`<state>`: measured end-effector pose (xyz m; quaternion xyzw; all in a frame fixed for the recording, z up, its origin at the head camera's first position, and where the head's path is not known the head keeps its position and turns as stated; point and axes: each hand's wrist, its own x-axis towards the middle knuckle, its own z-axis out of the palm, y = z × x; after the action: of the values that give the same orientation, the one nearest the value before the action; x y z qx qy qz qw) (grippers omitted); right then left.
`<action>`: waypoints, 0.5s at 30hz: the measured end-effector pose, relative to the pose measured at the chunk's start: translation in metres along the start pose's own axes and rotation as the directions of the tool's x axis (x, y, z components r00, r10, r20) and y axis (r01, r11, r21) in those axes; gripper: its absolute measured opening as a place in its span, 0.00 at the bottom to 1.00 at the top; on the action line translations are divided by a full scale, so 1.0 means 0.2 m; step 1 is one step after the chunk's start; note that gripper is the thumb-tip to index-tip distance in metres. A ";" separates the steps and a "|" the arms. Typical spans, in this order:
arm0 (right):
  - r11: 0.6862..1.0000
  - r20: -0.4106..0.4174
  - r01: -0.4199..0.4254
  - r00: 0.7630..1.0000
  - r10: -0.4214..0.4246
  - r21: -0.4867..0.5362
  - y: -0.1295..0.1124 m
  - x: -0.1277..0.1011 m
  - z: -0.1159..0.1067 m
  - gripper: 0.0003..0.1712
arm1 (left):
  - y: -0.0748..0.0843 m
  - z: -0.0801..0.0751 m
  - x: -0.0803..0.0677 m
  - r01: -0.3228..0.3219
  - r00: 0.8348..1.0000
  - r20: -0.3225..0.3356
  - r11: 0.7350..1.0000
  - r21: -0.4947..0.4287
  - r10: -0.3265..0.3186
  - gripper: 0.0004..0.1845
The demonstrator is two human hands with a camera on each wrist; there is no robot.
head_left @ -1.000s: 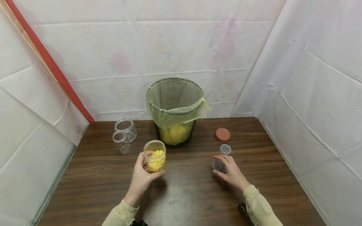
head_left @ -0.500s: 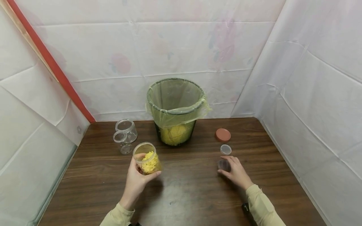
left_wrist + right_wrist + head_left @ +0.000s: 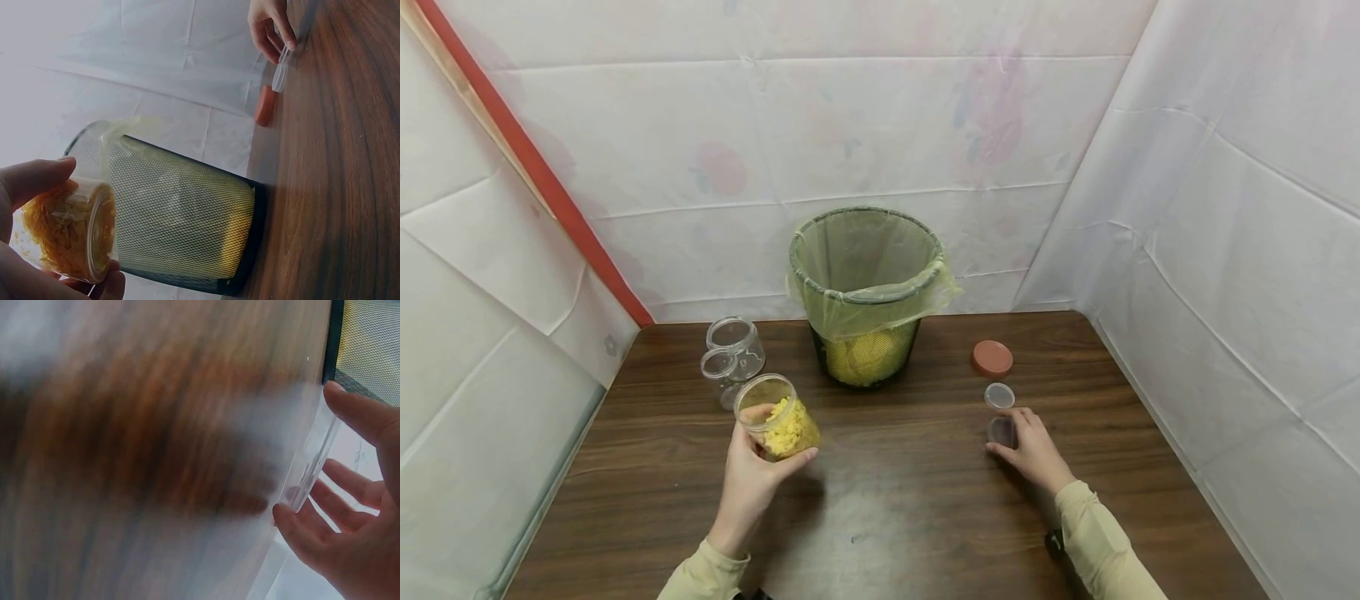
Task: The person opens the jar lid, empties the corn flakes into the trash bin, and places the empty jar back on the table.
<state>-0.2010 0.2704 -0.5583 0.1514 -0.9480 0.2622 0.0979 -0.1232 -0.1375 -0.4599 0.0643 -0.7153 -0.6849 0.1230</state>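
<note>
In the head view my left hand (image 3: 748,475) grips a clear plastic jar (image 3: 767,403) part-filled with crumpled yellow bits (image 3: 790,431). The jar tilts, mouth up and leaning left, raised over the table. Thumb and fingers wrap its sides in the left wrist view, where the yellow bits (image 3: 55,225) show through the wall. My right hand (image 3: 1033,450) pinches a clear round lid (image 3: 1000,431) by its edges, low at the tabletop. From the right wrist the lid (image 3: 312,456) spans between thumb and fingertips. Just beyond it lies a smaller clear lid (image 3: 999,396).
A mesh bin (image 3: 867,354) with a yellow-green liner stands at the back middle. Two clear open jars, a larger one (image 3: 747,354) and a narrower one (image 3: 718,375), stand left of it. A reddish-brown lid (image 3: 992,358) lies at the back right of the wooden table (image 3: 910,508).
My left hand has moved left with the jar, which now leans more to the left. My right hand has slid the clear lid right and slightly away, closer to the small lid.
</note>
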 end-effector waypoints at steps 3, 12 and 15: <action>0.999 0.012 -0.029 0.999 0.029 -0.014 0.01 0.01 0.00 0.37 | 0.00 0.00 0.00 0.006 1.000 -0.002 1.000 -0.004 -0.006 0.44; 0.997 0.002 -0.068 0.998 0.068 -0.029 0.01 0.02 -0.01 0.37 | 0.02 0.00 0.00 0.011 1.000 -0.002 1.000 -0.017 -0.011 0.44; 0.995 0.014 -0.087 0.996 0.088 -0.052 0.00 0.02 -0.02 0.37 | 0.02 0.00 0.00 0.013 1.000 -0.002 1.000 -0.023 -0.013 0.43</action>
<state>-0.2047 0.2715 -0.5545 0.1094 -0.9608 0.2408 0.0826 -0.1234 -0.1377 -0.4564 0.0682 -0.7067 -0.6939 0.1200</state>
